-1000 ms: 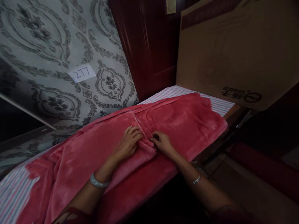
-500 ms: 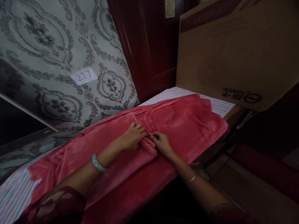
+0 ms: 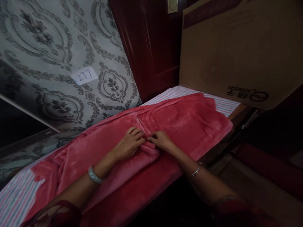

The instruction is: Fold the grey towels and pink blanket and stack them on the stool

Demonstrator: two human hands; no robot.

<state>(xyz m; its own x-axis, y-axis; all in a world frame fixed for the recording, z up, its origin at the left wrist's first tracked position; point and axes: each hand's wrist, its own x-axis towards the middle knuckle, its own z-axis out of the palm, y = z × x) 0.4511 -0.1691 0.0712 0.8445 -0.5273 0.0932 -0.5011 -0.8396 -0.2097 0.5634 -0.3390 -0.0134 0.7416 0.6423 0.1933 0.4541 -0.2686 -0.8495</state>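
Head view: the left hand (image 3: 129, 145) is pressing flat, fingers spread, on the red blanket (image 3: 180, 126) lying across the striped bed (image 3: 222, 105); the right hand (image 3: 161, 141) is pinching its raised fold. Smoothing outward from that fold would probably flatten it best.

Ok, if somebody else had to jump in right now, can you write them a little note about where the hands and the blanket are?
Left hand: lies palm down on the red blanket, fingers at a raised fold in the middle.
Right hand: fingers curled on the same fold from the other side, seemingly pinching it; the grip is hard to make out.
Blanket: spread over the striped sheet, near edge hanging over the bed's side, left end rumpled.
Done: the blanket lies mostly flat on the right half.
Left: the middle fold and the wrinkles on the left are not smoothed.
Nearby: a cardboard box at the far end.
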